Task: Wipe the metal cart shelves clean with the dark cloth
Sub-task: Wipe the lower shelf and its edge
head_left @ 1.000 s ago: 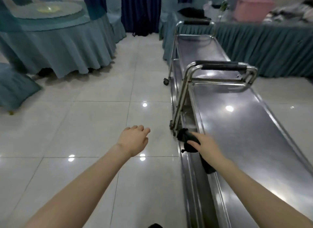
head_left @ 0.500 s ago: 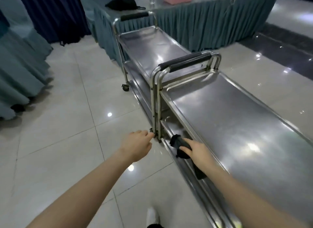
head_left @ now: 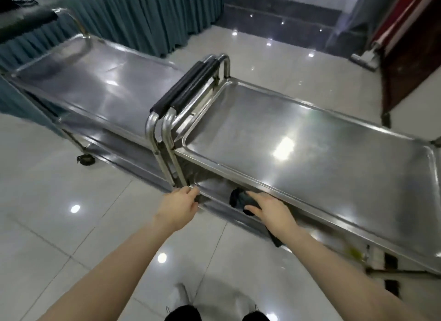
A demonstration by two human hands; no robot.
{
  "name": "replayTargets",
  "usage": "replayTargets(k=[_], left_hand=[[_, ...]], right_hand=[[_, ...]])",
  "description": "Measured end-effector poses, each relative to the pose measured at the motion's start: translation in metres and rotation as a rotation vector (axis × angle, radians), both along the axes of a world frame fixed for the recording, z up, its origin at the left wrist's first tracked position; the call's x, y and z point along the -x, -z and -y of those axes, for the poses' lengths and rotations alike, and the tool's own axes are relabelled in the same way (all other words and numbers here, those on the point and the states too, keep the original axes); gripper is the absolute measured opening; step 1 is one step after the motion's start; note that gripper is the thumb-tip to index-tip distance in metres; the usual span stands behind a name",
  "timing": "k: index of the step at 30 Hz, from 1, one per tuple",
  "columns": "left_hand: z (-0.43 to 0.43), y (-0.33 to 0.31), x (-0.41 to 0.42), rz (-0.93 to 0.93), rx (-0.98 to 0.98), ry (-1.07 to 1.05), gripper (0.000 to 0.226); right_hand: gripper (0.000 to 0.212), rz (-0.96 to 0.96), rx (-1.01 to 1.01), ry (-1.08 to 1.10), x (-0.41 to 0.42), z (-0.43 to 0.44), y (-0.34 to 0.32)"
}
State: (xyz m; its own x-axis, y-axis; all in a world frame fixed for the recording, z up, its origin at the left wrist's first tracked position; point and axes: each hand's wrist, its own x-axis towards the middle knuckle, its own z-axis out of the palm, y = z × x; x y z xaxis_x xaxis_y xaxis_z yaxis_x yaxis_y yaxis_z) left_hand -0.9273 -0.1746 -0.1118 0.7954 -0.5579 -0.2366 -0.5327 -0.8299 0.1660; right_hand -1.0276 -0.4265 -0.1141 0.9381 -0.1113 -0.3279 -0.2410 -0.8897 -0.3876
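Two metal carts stand end to end. The near cart (head_left: pixel 310 139) has a shiny top shelf and a lower shelf (head_left: pixel 214 189) beneath it. A dark cloth (head_left: pixel 238 199) lies bunched on the lower shelf, with a tail hanging over the rim below my wrist. My right hand (head_left: pixel 269 209) lies over the cloth and presses it onto the shelf, fingers fairly straight. At the left corner of that shelf, beside the upright legs, my left hand (head_left: pixel 177 206) curls its fingers round the rim (head_left: pixel 202 196).
The second cart (head_left: pixel 95 82) sits behind to the left, its black handle (head_left: pixel 188 89) against the near cart's. A teal skirted table (head_left: pixel 143 17) runs along the back. A dark wooden stand (head_left: pixel 410 58) is at the right. Glossy tile floor (head_left: pixel 71 225) lies around me.
The view has swung right, onto the carts from the side. My left hand reached forward and took the shelf corner. My right hand slid the cloth in under the top shelf.
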Motion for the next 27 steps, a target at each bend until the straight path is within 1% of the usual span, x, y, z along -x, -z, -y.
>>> replayTargets(k=[3, 5, 8, 10, 14, 18, 20, 23, 27], left_hand=[[-0.014, 0.02, -0.02, -0.033, 0.034, 0.067, 0.036], [-0.021, 0.032, -0.027, -0.067, 0.022, 0.091, 0.034], [-0.027, 0.049, -0.031, -0.132, -0.025, 0.099, 0.036], [-0.028, 0.063, -0.033, -0.117, -0.047, 0.122, 0.038], [-0.017, 0.109, -0.046, -0.068, -0.058, 0.107, 0.039], [0.0, 0.18, -0.059, -0.071, -0.015, 0.121, 0.043], [0.008, 0.222, -0.067, -0.046, 0.04, 0.146, 0.044], [0.017, 0.283, -0.091, 0.03, 0.14, 0.215, 0.043], [0.025, 0.351, -0.119, 0.15, 0.404, 0.213, 0.035]], right_hand=[[0.053, -0.036, 0.07, 0.055, 0.006, -0.017, 0.011], [0.053, -0.059, 0.092, 0.078, 0.01, -0.026, 0.021], [0.052, -0.085, 0.091, 0.136, 0.018, -0.03, 0.038], [0.052, -0.078, 0.07, 0.184, 0.023, -0.027, 0.054], [0.052, -0.029, 0.115, 0.197, 0.016, -0.011, 0.107], [0.051, 0.02, 0.149, 0.22, -0.008, 0.0, 0.172], [0.049, 0.116, 0.162, 0.205, -0.026, 0.003, 0.203], [0.046, 0.325, 0.214, 0.118, -0.057, 0.002, 0.259], [0.046, 0.494, 0.292, 0.045, -0.084, 0.0, 0.33]])
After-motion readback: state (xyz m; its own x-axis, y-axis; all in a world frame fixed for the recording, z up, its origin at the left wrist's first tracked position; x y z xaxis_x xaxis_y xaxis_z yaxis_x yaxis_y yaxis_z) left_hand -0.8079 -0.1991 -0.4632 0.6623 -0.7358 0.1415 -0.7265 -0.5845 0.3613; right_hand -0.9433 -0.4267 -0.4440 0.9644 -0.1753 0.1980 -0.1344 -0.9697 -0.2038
